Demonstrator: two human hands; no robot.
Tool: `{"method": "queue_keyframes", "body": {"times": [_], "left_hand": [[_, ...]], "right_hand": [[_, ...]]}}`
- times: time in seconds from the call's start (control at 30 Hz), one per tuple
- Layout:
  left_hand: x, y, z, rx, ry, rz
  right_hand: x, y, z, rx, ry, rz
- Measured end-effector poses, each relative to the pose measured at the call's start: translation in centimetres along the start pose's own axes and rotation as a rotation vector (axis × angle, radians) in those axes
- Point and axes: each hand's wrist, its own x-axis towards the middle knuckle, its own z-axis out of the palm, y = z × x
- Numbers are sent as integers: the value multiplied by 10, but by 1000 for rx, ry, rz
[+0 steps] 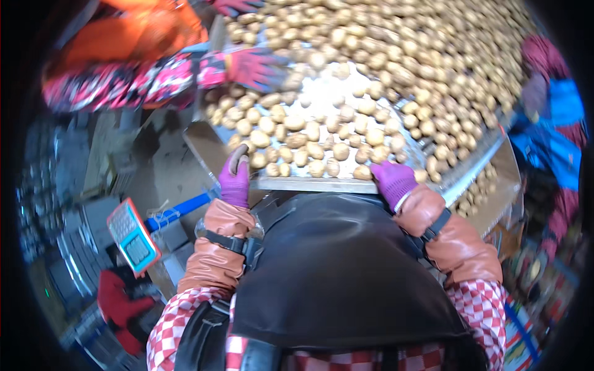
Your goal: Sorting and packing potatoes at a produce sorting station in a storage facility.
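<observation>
Many potatoes (297,139) lie on a metal sorting table (320,184), loosely spread near me and heaped thickly towards the back right. My left hand (235,178), in a purple knitted glove with greyish fingertips, is at the left end of the table's near edge, close to a few potatoes. My right hand (394,180), gloved in purple, rests at the right end of that edge with its fingers bent beside potatoes. Whether either hand grips the rim or a potato is not plain. A black apron (352,269) covers my front below the edge.
A co-worker's pink-gloved hand (257,68) reaches over the potatoes from the left. Another person in blue (564,116) stands at the right. A cardboard box (503,185) holds potatoes at the right. A scale display (133,236) on a blue post (185,211) stands at the left.
</observation>
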Motion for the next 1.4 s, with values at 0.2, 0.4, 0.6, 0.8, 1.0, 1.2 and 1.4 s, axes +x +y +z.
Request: {"method": "queue_keyframes", "body": {"times": [0.2, 0.4, 0.6, 0.8, 1.0, 1.2, 1.4], "left_hand": [[-28, -2, -16, -130, 241, -316], [23, -31, 10, 622, 291, 300], [12, 6, 37, 832, -433, 614], [27, -11, 48, 673, 63, 453], [43, 17, 75, 635, -417, 986], [43, 13, 14, 666, -263, 539], [124, 25, 78, 795, -58, 236]], "right_hand": [[34, -11, -2, -230, -373, 151], [39, -3, -31, -117, -343, 150], [10, 31, -65, 1670, -302, 433], [4, 54, -75, 2326, 42, 393], [76, 19, -96, 1360, -129, 505], [84, 55, -59, 724, -144, 507], [113, -34, -27, 482, -187, -47]]}}
